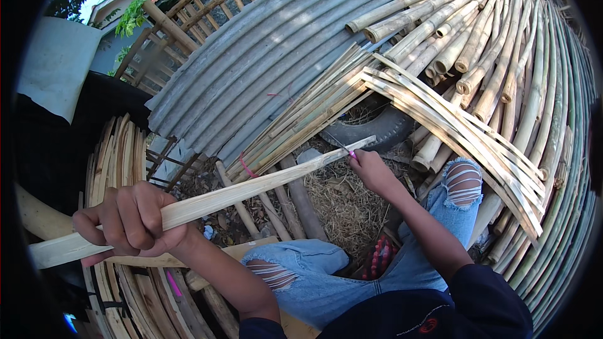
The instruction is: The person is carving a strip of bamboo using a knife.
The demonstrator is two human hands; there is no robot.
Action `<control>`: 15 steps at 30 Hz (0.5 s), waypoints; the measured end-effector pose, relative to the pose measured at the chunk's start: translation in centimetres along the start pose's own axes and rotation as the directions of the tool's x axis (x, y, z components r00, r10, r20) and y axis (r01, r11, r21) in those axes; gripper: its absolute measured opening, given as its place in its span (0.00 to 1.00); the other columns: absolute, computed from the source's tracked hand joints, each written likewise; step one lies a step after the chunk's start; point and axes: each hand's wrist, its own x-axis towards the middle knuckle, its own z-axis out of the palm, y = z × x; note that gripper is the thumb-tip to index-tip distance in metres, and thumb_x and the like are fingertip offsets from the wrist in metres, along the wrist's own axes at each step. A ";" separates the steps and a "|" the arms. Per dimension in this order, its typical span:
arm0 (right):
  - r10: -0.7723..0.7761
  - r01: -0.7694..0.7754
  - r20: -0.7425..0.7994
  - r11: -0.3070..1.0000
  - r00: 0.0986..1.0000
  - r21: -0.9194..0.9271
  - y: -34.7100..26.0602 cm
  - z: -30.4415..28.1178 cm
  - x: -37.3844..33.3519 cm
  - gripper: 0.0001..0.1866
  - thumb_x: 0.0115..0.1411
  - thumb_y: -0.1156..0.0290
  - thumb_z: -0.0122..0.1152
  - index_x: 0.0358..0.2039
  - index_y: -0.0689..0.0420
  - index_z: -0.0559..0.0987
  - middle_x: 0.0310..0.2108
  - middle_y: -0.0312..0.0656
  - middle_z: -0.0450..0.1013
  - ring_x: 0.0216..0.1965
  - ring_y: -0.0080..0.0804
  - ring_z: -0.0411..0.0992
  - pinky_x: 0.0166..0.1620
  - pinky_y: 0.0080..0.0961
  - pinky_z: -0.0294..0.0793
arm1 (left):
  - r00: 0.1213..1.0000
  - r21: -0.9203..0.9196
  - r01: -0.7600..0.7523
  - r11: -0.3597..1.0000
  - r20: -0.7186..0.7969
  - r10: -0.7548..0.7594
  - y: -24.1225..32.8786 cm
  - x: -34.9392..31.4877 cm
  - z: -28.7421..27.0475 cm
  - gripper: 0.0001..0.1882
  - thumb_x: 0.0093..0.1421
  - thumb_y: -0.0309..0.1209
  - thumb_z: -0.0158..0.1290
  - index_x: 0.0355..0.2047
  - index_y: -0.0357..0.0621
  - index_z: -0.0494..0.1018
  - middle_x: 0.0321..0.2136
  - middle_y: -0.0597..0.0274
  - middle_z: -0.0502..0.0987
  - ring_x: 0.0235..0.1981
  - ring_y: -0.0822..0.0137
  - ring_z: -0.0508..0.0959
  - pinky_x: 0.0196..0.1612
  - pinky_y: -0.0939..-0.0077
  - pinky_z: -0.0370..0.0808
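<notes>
A long, pale split bamboo strip (251, 188) slants across the view from lower left to upper right. My left hand (135, 220) is wrapped round it near its lower left end. Close to the far end, my right hand (372, 169) is closed on a thin-bladed knife (353, 154), of which a bit of pink handle shows. Its narrow blade points up and left, crossing the strip near the tip. Whether the edge is cutting into the bamboo I cannot tell.
Split strips lie in a bundle (301, 113) ahead and in a pile (458, 132) over my right knee. Whole bamboo poles (540, 88) stack at the right. More strips (144, 295) lie at lower left. A tyre (370, 132) and corrugated sheets (264, 44) sit beyond dry shavings (342, 204).
</notes>
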 end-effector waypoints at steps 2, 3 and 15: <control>0.115 -0.118 -0.037 0.991 0.993 -0.069 3.5 1.2 0.6 0.15 0.58 0.67 0.46 0.28 0.68 0.74 0.26 0.61 0.71 0.34 0.58 0.70 0.38 0.47 0.70 | 0.999 -0.059 0.005 0.998 0.044 -0.002 -0.3 0.1 0.0 0.19 0.59 0.38 0.51 0.18 0.52 0.54 0.01 0.78 0.54 0.02 0.88 0.51 0.04 0.94 0.43; 0.223 -0.235 -0.099 0.963 0.970 -0.133 6.3 1.4 0.9 0.15 0.58 0.67 0.46 0.28 0.68 0.74 0.26 0.61 0.71 0.34 0.59 0.70 0.39 0.47 0.69 | 0.999 -0.075 0.001 0.997 0.046 0.002 -0.5 0.3 0.2 0.19 0.59 0.38 0.51 0.18 0.52 0.54 0.01 0.78 0.54 0.02 0.88 0.51 0.04 0.94 0.43; 0.305 -0.319 -0.123 0.939 0.944 -0.127 15.4 3.7 3.9 0.14 0.55 0.68 0.49 0.28 0.69 0.73 0.25 0.62 0.70 0.33 0.59 0.70 0.37 0.47 0.69 | 1.000 -0.036 -0.004 0.999 0.018 0.005 0.4 0.3 -1.5 0.19 0.58 0.38 0.53 0.18 0.52 0.54 0.02 0.79 0.55 0.02 0.89 0.52 0.04 0.95 0.46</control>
